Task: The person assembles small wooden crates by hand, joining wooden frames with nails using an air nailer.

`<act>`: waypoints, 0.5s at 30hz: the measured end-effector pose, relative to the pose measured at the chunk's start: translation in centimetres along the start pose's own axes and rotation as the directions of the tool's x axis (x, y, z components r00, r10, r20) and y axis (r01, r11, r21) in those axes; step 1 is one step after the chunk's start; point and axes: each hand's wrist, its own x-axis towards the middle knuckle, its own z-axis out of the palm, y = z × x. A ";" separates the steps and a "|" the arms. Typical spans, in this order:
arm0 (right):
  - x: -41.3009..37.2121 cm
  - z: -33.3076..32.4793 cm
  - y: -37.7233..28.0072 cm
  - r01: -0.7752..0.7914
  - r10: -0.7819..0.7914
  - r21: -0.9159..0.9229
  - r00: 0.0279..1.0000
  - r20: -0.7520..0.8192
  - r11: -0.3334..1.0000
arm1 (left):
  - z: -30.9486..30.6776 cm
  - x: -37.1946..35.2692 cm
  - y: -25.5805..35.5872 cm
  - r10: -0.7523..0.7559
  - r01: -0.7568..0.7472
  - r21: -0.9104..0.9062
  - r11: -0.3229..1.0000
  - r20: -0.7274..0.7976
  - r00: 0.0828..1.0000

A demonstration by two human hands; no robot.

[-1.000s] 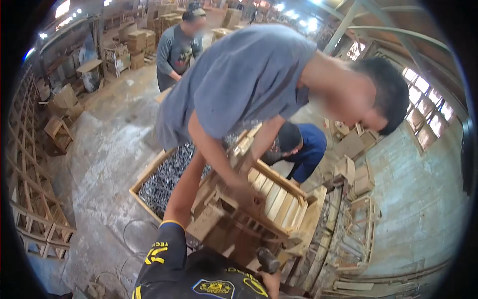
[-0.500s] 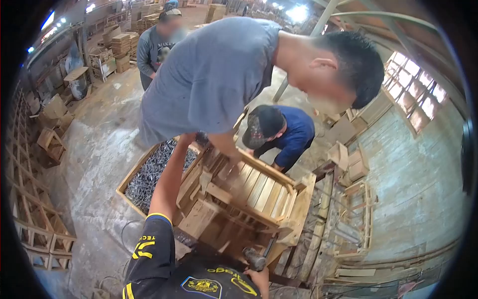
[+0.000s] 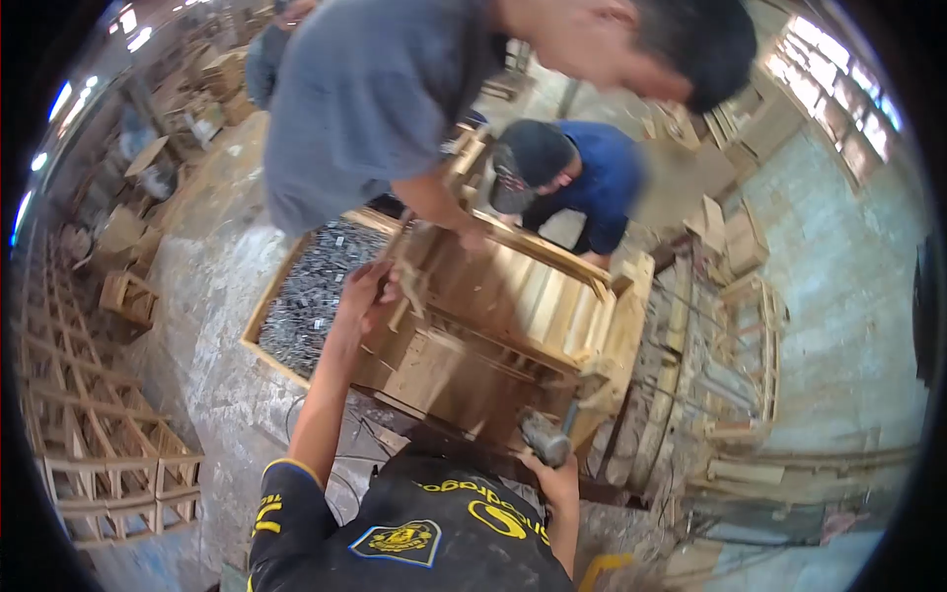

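Note:
My left hand is raised beside the tray of small dark metal pieces. Its fingers are curled together, and what they may hold is too blurred to make out. Low in front of my body, my right hand grips a grey power tool with a rounded head. That tool sits by the near right corner of a slatted wooden frame, which lies in a wooden jig on the bench. Brown boards lie between my two hands.
A person in a grey shirt leans over the bench, a hand on the frame's far side. Another person in blue crouches behind it. Wooden racks stand left; rails and timber lie right.
My left hand has drawn back from beside the grey-shirted person to the tray's right edge. The power tool appears further right. The view has shifted, and the grey-shirted person's arm has moved.

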 end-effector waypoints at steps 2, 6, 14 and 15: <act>0.1 -0.6 -1.2 -0.130 0.127 0.112 0.991 0.032 0.985 | 1.5 -2.9 -2.6 -0.056 0.061 0.125 0.990 -0.045 0.997; 1.3 -1.6 -4.0 -0.258 0.226 0.244 0.962 0.152 0.935 | 4.3 -5.3 -9.9 -0.242 0.260 0.202 0.944 -0.107 0.964; 5.8 -0.5 -4.5 0.145 -0.139 0.127 0.989 -0.059 0.981 | 16.3 -0.7 -20.1 -0.672 0.665 0.230 0.711 -0.058 0.739; 6.4 0.1 -3.9 0.100 -0.085 0.194 0.993 -0.087 0.976 | 16.9 0.7 -20.8 -0.677 0.669 0.237 0.704 -0.059 0.733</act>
